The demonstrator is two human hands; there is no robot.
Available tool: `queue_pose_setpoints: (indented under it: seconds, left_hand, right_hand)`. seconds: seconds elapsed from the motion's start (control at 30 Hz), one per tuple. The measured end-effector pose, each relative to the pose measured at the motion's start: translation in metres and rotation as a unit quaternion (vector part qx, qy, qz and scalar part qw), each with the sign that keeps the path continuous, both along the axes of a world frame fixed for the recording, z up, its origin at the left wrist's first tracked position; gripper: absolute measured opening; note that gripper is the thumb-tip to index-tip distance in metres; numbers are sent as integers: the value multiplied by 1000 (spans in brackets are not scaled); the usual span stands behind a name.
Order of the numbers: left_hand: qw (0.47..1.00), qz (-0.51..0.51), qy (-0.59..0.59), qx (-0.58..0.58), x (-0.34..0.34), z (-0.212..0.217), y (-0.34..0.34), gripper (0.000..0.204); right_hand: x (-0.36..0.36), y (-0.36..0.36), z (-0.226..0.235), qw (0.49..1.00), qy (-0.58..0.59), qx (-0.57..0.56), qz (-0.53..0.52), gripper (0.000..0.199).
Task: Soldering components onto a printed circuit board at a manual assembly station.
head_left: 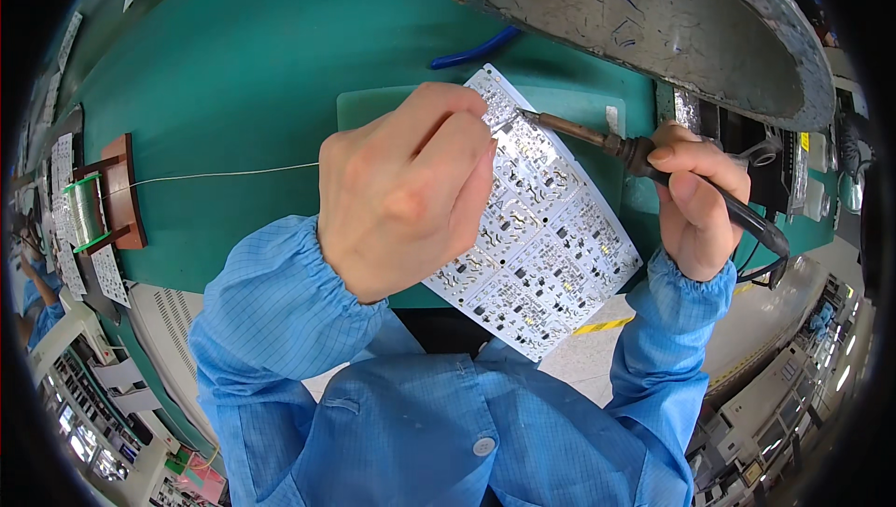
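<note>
A white circuit board panel [551, 236], dotted with many small parts, lies tilted at the front edge of the green mat. My right hand [695, 194] grips a soldering iron [644, 154] by its dark handle, and the iron's tip touches or nearly touches the board's far end. Over the board's left side, my left hand [406, 185] is closed on solder wire [224, 173]. That thin wire runs left to a spool [87, 213] on a brown wooden stand [124, 194]. The wire's free end is hidden behind my left fingers.
A grey metal hood [644, 31] hangs at the upper right, close above the iron. Blue-handled tool [476, 49] lies beyond the board on the green mat [233, 68]. Scissors handles [761, 154] show right of my right hand. More white boards [67, 199] stand at the far left.
</note>
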State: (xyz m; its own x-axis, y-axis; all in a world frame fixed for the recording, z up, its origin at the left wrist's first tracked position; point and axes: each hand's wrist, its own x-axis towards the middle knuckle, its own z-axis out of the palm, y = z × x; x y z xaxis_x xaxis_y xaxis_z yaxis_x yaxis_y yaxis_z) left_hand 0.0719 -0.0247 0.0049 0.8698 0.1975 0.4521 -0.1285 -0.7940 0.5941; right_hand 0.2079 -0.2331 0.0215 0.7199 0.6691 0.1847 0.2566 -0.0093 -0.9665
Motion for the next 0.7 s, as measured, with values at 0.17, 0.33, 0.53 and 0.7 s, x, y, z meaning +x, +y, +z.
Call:
queue_pose_setpoints:
  seconds: [0.17,0.33,0.53,0.7]
  left_hand:
    - [1000,2,1,-5,0,0,0,12]
    - [1000,1,3,-6,0,-1,0,12]
    - [1000,-3,2,-10,0,0,-1,12]
    - [1000,0,13,-16,0,1,-1,11]
  right_hand:
    - [0,-1,-2,1000,-3,10,3,28]
    - [-1,-1,-1,1000,3,1,0,29]
    - [2,-2,-3,1000,-10,19,16,30]
    - [2,-3,-4,999,-19,17,21,29]
